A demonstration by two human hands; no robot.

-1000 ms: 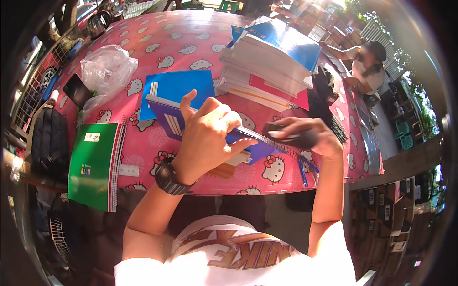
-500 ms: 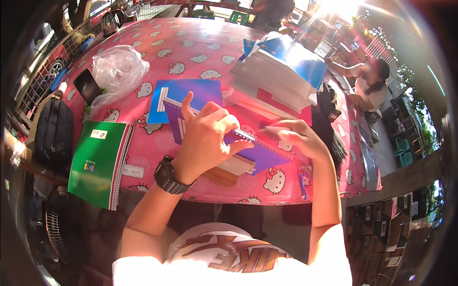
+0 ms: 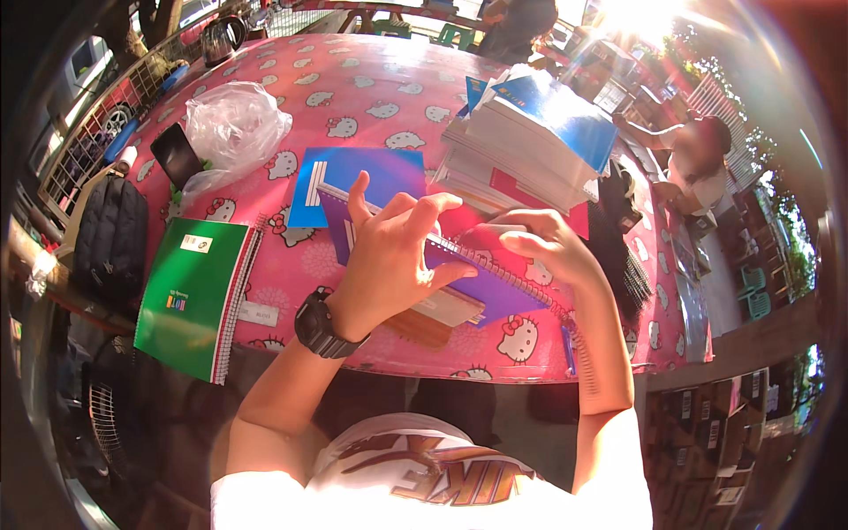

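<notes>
Outdoors, in harsh sun glare (image 3: 638, 16) from beyond the far right corner of a pink cartoon-cat-print tabletop (image 3: 353, 97); green stools (image 3: 453, 35) behind.

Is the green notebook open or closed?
Closed. The green notebook lies flat on the pink table with its cover showing and no pages spread, left of the left hand.

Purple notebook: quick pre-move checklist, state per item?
1. Left hand on purple notebook: ok, fingers spread over it.
2. Right hand at its spiral edge: ok.
3. Notebook shut: cannot tell, the hands cover it.
4. Blue notebook lying flat behind: ok.
5. Book stack beside the right hand, standing: ok, though close.
6. Green notebook fully on the table: not ok, overhangs near edge.
</notes>
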